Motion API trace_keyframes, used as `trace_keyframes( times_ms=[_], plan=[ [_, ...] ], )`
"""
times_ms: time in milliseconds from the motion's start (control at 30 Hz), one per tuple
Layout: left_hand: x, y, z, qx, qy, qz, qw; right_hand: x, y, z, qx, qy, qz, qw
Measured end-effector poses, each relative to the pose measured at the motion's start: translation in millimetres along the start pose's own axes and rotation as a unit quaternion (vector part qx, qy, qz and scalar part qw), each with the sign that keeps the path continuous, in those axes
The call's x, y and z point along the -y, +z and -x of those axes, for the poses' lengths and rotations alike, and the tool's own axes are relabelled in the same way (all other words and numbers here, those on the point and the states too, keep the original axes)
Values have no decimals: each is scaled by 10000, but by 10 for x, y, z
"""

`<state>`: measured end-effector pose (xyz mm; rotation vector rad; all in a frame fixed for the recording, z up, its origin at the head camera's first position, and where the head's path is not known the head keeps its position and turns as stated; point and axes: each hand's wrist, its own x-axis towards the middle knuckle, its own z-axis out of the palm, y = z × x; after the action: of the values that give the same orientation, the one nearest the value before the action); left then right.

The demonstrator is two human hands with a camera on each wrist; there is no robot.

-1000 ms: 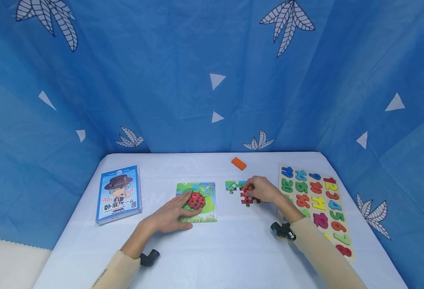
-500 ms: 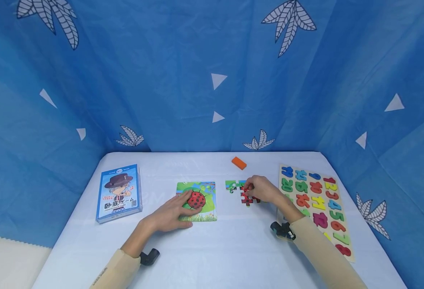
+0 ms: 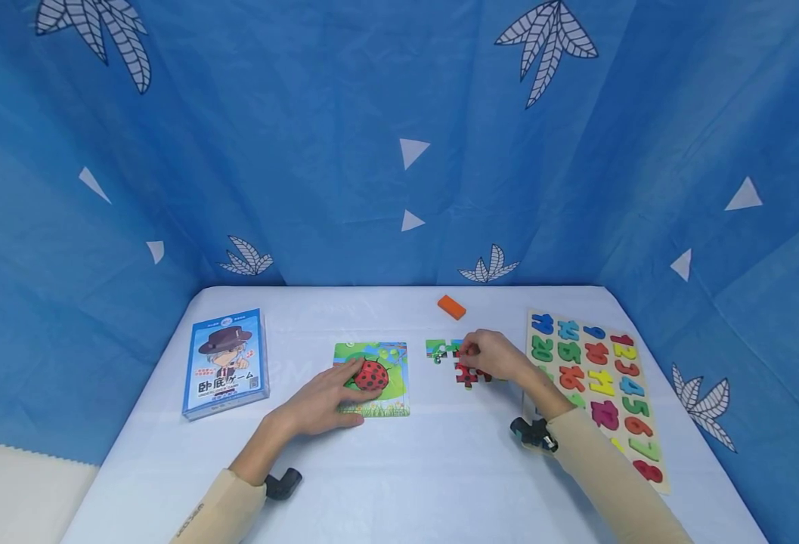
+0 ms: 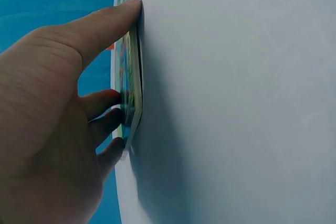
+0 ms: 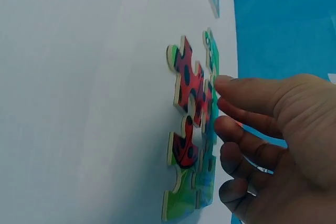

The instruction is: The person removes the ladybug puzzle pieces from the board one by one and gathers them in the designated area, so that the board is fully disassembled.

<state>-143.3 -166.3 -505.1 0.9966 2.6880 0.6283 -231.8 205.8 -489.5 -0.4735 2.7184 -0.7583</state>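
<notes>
My left hand rests on a square ladybug picture board, fingers spread over its left part. In the left wrist view the thumb lies along the edge of the board, with the other fingertips on its face. Right of the board, my right hand pinches a red puzzle piece between thumb and fingers, low over a group of jigsaw pieces. A larger red spotted piece and a green-and-red piece lie beside it. Green and blue pieces sit at the group's left; the palm hides others.
An orange block lies behind the jigsaw pieces. At the right is a number board with colourful numerals, partly under the right forearm. A blue boxed card game lies at the left. Blue cloth hangs behind the white table.
The right fingers have shifted slightly at the jigsaw pieces, with red now showing just left of the fingertips. The left hand has stayed on the board.
</notes>
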Motion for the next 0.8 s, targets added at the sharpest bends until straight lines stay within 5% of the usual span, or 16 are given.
trace_keyframes(
  times_ms=[200, 433, 800],
  plan=[
    [12, -2, -12, -171, -3, 8, 9999, 150, 49, 6, -216, -483, -468, 9975],
    [64, -29, -34, -834, -471, -217, 9952, 440, 272, -44, -166, -966, -611, 9933],
    [203, -29, -79, -830, -1140, -113, 9899, 893, 599, -181, 281, -1744, -726, 9816]
  ],
)
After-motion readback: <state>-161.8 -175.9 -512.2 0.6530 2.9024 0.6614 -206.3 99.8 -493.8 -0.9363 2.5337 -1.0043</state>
